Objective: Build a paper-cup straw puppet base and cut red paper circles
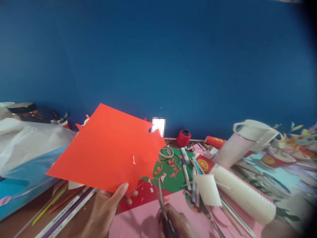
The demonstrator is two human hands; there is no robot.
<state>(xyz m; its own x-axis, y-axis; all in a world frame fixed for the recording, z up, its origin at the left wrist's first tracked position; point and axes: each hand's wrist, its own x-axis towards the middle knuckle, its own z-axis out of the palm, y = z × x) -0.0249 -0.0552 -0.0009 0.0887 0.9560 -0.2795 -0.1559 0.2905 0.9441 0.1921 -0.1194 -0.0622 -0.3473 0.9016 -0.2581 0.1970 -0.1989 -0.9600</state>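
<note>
Scissors (pixel 163 211) in curled right hand (pixel 177 222)

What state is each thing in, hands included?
Left hand: pinching paper's lower edge
Right hand: holding scissors
Scissors: blades open
Orange paper: held up, right edge cut unevenly, circle drawn near thumb
Cup stack: nested, lying on its side
Green paper: lying flat, partly covered
Scraps: loose, scattered

A blue wall (pixel 158 59) fills the frame's upper half, darker at upper right; a brown table (pixel 17 218) shows lower left.
</note>
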